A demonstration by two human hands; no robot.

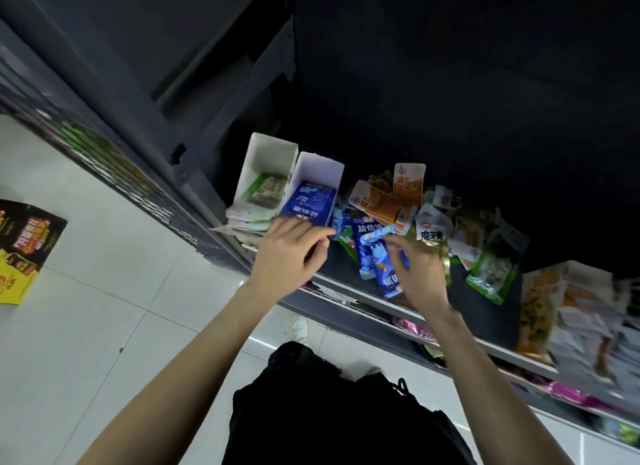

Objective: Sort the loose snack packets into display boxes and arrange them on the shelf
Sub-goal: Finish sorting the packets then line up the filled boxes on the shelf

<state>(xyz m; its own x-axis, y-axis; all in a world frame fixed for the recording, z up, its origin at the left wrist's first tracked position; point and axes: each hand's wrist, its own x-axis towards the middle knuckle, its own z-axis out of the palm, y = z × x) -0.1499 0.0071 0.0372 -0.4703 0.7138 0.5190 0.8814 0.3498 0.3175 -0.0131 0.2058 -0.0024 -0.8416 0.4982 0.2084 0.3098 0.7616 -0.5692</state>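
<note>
Left hand [289, 248]: your fingers curl at the front edge of the white cardboard display box [320, 173] stacked with dark blue packets; whether they grip anything, you cannot tell
Right hand [420, 270]: your fingers pinch a crumpled blue foil snack packet [375, 256] over the dark shelf [485, 312]
Loose pile: orange, green and white packets [384, 201] lie just right of the boxes
Neighbour box [268, 156]: holds green packets

Blue packets [375, 256] in right hand [420, 274]
</note>
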